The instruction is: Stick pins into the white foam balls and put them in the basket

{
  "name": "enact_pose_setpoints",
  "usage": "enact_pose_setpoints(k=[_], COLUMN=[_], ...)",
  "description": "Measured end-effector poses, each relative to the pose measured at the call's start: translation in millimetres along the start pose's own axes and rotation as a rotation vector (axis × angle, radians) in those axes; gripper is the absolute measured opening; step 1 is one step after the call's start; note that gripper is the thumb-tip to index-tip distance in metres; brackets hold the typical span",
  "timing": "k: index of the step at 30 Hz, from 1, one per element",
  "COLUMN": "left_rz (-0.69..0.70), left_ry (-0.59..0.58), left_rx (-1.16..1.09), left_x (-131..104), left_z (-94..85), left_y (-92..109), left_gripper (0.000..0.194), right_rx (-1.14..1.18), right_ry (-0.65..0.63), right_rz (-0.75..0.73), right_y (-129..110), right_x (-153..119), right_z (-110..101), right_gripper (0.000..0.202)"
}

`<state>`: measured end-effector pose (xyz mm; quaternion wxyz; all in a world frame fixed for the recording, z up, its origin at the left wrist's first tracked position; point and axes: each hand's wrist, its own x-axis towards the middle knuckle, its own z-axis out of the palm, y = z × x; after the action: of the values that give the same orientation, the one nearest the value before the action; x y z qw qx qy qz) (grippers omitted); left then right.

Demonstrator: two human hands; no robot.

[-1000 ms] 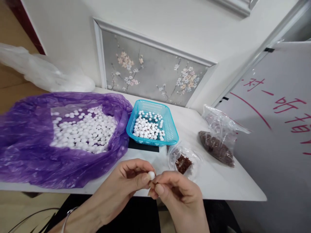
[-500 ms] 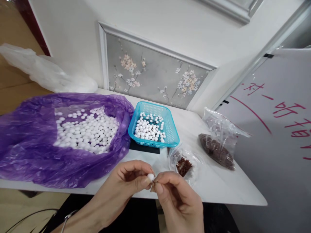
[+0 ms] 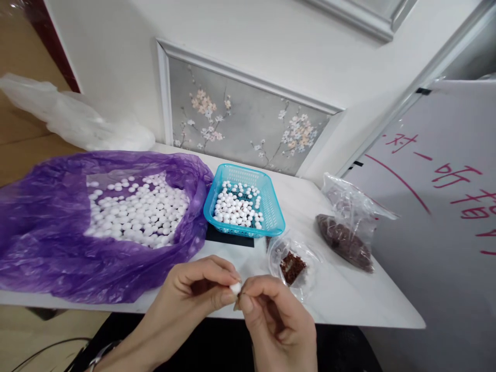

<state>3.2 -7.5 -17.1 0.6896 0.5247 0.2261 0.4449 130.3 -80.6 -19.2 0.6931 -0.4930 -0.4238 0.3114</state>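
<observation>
Between the thumb and fingers of my left hand [image 3: 194,292] is a small white ball [image 3: 235,288]. My right hand [image 3: 277,318] meets it there, its thumb and forefinger pinched against the ball's right side. Something tiny and dark seems to be in that pinch, too small to name. Both hands are over the table's front edge. Beyond them stands a blue plastic basket [image 3: 277,227] holding many white balls, some with dark specks. Right of the basket, a clear plastic bag or tub [image 3: 306,289] contains small reddish-brown bits [image 3: 292,267].
A purple plastic bag [image 3: 50,258] with a large heap of white balls [image 3: 135,217] covers the table's left side. At right lies a zip bag of brown material [image 3: 343,240]. A black flat piece [image 3: 232,238] sits under the basket. Behind are a wall and a whiteboard [image 3: 418,248].
Both hands have shifted slightly left together with the white ball. The pinch of each hand looks the same, and the view has moved a little.
</observation>
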Motion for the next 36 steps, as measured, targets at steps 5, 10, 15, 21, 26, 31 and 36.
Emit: enact_pose_setpoints(k=[5,10,15,21,26,31,36], left_rz=[0.0,-0.022,-0.091,-0.203,-0.262,-0.255,-0.193], left_ry=[0.013,0.023,-0.003,0.094,0.143,0.151,0.191], left_rx=[0.016,0.035,-0.058,-0.15,-0.28,-0.38,-0.219], left_x=[1.8,3.6,1.1,0.4,1.9,0.1,9.3], left_z=[2.0,1.7,4.7,5.2,3.0,3.9,4.2], left_y=[1.8,1.2,1.4,3.2,4.0,2.6,13.3], left_gripper=[0.021,0.019,0.013,0.011,0.016,0.012,0.015], right_rx=[-0.019,-0.067,-0.024,0.175,0.107,0.053,0.059], right_ry=[-0.009,-0.038,-0.034,-0.12,-0.062,-0.042,-0.069], right_rz=[0.055,0.129,0.177,0.173,0.144,0.133,0.144], right_y=[-0.9,-2.8,-5.9,-3.7,-1.0,0.5,3.8], right_x=[1.8,6.4,11.1,7.6,6.0,4.6,3.5], right_z=[-0.9,-4.9,-3.2,-5.8,-17.0,-17.9,-15.6], right_gripper=[0.007,0.014,0.02,0.027,0.023,0.023,0.021])
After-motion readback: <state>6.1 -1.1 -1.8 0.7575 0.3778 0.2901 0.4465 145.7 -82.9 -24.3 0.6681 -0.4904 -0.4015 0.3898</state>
